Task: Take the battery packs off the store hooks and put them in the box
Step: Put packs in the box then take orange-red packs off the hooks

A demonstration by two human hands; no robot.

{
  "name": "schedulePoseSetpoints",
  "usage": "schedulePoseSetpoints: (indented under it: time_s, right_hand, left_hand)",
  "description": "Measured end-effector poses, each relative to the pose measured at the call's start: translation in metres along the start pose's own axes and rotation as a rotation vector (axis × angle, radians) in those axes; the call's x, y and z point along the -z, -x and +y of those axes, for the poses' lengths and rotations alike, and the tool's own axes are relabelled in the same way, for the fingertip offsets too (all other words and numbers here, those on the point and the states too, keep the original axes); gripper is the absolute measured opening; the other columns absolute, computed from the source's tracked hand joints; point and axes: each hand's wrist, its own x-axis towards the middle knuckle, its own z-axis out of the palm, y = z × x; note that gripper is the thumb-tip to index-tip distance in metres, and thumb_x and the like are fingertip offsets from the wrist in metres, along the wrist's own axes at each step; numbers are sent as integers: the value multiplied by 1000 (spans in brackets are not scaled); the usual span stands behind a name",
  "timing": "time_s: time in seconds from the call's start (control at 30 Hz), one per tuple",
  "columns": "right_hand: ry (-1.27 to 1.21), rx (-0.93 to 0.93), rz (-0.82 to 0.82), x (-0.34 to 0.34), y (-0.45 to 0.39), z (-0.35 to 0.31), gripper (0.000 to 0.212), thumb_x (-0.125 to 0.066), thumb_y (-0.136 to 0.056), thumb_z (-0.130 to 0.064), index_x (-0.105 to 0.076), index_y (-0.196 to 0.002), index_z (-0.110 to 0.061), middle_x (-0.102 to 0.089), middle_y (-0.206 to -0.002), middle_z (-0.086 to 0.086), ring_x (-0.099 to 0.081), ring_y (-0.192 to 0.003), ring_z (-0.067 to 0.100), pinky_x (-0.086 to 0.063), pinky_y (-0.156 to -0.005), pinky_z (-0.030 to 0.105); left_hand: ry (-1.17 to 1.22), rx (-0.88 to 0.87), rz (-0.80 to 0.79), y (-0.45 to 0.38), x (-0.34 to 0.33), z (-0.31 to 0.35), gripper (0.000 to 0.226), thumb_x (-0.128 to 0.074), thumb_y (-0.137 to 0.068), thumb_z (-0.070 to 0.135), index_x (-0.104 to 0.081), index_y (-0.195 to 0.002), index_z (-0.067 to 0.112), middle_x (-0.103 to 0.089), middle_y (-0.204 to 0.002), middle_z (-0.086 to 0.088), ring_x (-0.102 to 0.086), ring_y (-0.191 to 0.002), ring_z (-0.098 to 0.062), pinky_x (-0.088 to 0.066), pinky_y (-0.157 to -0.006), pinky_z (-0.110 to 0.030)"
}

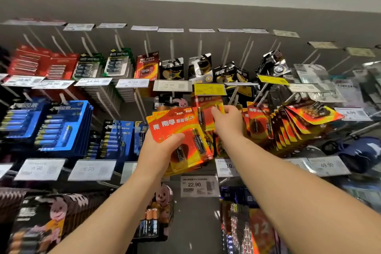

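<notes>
My left hand (pixel 162 148) grips a fanned stack of orange battery packs (pixel 181 136), already off their hook by the look of it, thumb pressed on the front card. My right hand (pixel 226 121) pinches another orange pack (pixel 208 113) that seems to hang from its hook under the yellow price tag (pixel 209 88). None is boxed; I can't see the box. More orange packs (pixel 288 128) crowd the hooks to the right, and the tag may snag the card.

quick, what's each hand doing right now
Left hand: grips a fanned stack of orange-red battery packs.
Right hand: pinches another orange-red pack by the hooks.
</notes>
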Motion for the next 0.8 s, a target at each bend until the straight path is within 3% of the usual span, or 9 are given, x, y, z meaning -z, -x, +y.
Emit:
schedulePoseSetpoints:
  time_s: [0.1,0.2,0.27,0.37,0.47,0.57,0.63,0.7,0.8]
  right_hand:
    - [-23,-86,19,-2,-2,7,16,-55,-97,-29,-49,-85,-21,-51,-77,-6,-64,-85,27,-55,-86,49]
    - [33,-178,-39,0,-9,13,19,-54,-97,-28,-52,-97,-9,-53,-81,0,-62,-76,24,-57,-82,48]
    - [29,-248,-105,2,-12,13,37,-55,-97,-26,-51,-124,-1,-56,-106,7,-58,-75,20,-60,-72,40]
    - [9,-324,-177,6,-12,13,53,-57,-97,-26,-37,-141,-6,-46,-134,10,-57,-105,29,-59,-69,32]
    - [54,-246,-129,14,-2,12,42,-57,-95,-33,-51,-128,-7,-56,-118,6,-56,-94,25,-50,-83,39]
    - [45,32,5,23,20,8,26,-54,-95,-39,-59,-108,-17,-62,-98,-4,-59,-90,17,-47,-75,32]
    - [-63,111,-103,23,38,2,23,-52,-97,-38,-62,-101,-18,-63,-90,-4,-59,-87,12,-46,-70,27]
    - [-207,78,-282,20,54,-6,19,-53,-96,-36,-64,-98,-20,-65,-90,-4,-62,-85,11,-50,-72,28]
    - [-284,86,-486,18,67,-10,12,-65,-90,-31,-65,-100,-26,-69,-104,0,-65,-99,17,-55,-83,36]
  left_hand:
    - [9,4,8,-2,2,0,57,-69,-63,34,-58,-118,22,-71,-108,-5,-70,-100,-23,-55,-92,-52]
    - [-12,-2,7,-4,5,-2,62,-72,-60,38,-59,-119,22,-71,-108,-5,-70,-101,-24,-54,-92,-54]
    - [-14,-3,13,-5,8,-4,61,-72,-60,39,-59,-118,24,-71,-108,-3,-69,-101,-23,-55,-92,-52]
    - [-6,2,32,-6,10,-6,58,-71,-64,36,-59,-119,23,-71,-108,-2,-69,-102,-23,-55,-91,-49]
    - [15,0,35,-6,7,-9,49,-75,-74,28,-58,-120,20,-71,-108,-4,-68,-102,-24,-56,-87,-43]
    - [55,7,60,-8,3,-11,35,-74,-81,21,-60,-113,23,-71,-107,-4,-69,-101,-25,-55,-88,-48]
    - [72,6,78,-9,2,-9,27,-72,-85,17,-62,-109,23,-72,-103,-5,-69,-100,-27,-56,-88,-51]
    - [80,6,91,-9,1,-4,38,-73,-76,24,-62,-112,23,-72,-105,-5,-70,-101,-28,-56,-89,-54]
    - [94,-4,109,-8,1,1,54,-71,-67,34,-60,-119,23,-71,-111,-7,-69,-103,-28,-54,-92,-58]
